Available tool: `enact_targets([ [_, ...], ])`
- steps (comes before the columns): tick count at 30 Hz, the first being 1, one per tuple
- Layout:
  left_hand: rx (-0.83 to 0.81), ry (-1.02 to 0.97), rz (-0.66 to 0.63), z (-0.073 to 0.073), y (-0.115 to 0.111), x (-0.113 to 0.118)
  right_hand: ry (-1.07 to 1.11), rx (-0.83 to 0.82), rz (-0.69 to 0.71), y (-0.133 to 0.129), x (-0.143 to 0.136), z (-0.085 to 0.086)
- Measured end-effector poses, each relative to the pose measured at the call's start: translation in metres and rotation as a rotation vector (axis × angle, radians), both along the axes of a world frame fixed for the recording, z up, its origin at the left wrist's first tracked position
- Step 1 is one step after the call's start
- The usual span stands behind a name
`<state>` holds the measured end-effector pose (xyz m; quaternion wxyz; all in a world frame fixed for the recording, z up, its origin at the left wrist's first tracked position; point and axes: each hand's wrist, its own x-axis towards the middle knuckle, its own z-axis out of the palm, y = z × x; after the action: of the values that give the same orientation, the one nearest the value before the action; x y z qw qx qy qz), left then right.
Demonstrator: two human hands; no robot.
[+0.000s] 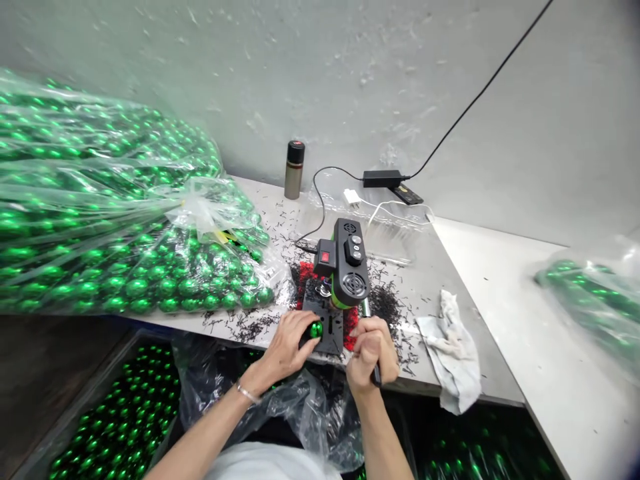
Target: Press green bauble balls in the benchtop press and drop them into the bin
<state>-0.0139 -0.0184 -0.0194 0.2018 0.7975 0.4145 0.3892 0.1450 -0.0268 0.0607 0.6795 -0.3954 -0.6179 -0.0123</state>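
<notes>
A shiny green ball (316, 329) rests on the black base plate (330, 341) of a small bench machine (350, 263). My left hand (290, 340) is closed around the ball's left side, thumb and fingers on it. My right hand (373, 353) is wrapped round the machine's lever handle (376, 377), whose metal rod shows above the fist. The machine has a black housing with round vents, and a red switch (325, 257) at its left. Its working tip is hidden under the housing. Red material (350, 337) shows beside the base.
A large clear bag of green balls (125, 267) fills the table's left. Black slivers (385, 303) litter the tabletop. A flask (294, 170), a power adapter (383, 179) and a white charger (352, 197) stand behind. A white cloth (453, 353) hangs at the front edge. Below left, a bin holds more balls (120, 413).
</notes>
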Motion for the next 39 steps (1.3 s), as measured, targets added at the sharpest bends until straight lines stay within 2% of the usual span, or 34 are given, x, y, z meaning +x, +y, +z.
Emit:
enact_targets([
  [3, -0.003, 0.087, 0.010, -0.004, -0.031, -0.027, 0.006, -0.013, -0.005, -0.002, -0.002, -0.008],
  [5, 0.025, 0.147, 0.035, -0.004, -0.037, -0.044, 0.031, 0.002, -0.015, -0.002, -0.004, -0.014],
  [6, 0.050, 0.174, 0.069, -0.002, -0.032, -0.051, 0.046, 0.012, -0.018, -0.001, -0.005, -0.016],
  [8, 0.102, 0.221, 0.196, 0.008, -0.007, -0.063, 0.064, 0.028, -0.023, 0.000, -0.005, -0.019],
  [10, 0.126, 0.275, 0.391, 0.024, 0.033, -0.070, 0.059, 0.039, -0.019, 0.002, -0.004, -0.019],
  [12, 0.048, 0.400, 0.545, 0.043, 0.077, -0.074, 0.039, 0.050, -0.011, 0.003, -0.003, -0.019],
  [14, -0.105, 0.572, 0.580, 0.060, 0.114, -0.076, 0.025, 0.059, -0.008, 0.004, -0.002, -0.020],
  [15, -0.121, 0.587, 0.573, 0.066, 0.128, -0.076, 0.022, 0.058, -0.010, 0.003, -0.001, -0.020],
  [17, -0.155, 0.601, 0.546, 0.072, 0.146, -0.076, 0.017, 0.046, -0.016, 0.003, 0.000, -0.021],
  [19, -0.189, 0.585, 0.533, 0.073, 0.152, -0.076, 0.009, 0.032, -0.017, 0.002, 0.001, -0.022],
  [21, -0.223, 0.574, 0.537, 0.073, 0.150, -0.077, 0.000, 0.033, -0.018, 0.001, 0.001, -0.022],
  [23, -0.292, 0.405, 0.520, 0.072, 0.141, -0.079, 0.001, 0.044, -0.019, 0.002, 0.000, -0.022],
  [25, -0.473, 0.011, 0.443, 0.073, 0.125, -0.080, 0.014, 0.052, -0.024, 0.003, -0.001, -0.022],
  [28, -0.838, -0.706, 0.212, 0.073, 0.094, -0.074, 0.029, 0.055, -0.044, 0.003, -0.003, -0.021],
  [31, -1.046, -1.121, 0.043, 0.069, 0.063, -0.062, 0.021, 0.041, -0.032, 0.003, -0.004, -0.016],
  [33, -1.125, -1.206, 0.007, 0.065, 0.048, -0.051, 0.016, 0.026, -0.012, 0.002, -0.004, -0.010],
  [35, -1.171, -1.185, 0.006, 0.059, 0.039, -0.039, 0.013, 0.003, -0.001, 0.000, -0.003, -0.001],
  [39, -1.079, -0.940, 0.078, 0.046, 0.033, -0.013, 0.002, -0.058, 0.012, -0.001, 0.000, 0.019],
])
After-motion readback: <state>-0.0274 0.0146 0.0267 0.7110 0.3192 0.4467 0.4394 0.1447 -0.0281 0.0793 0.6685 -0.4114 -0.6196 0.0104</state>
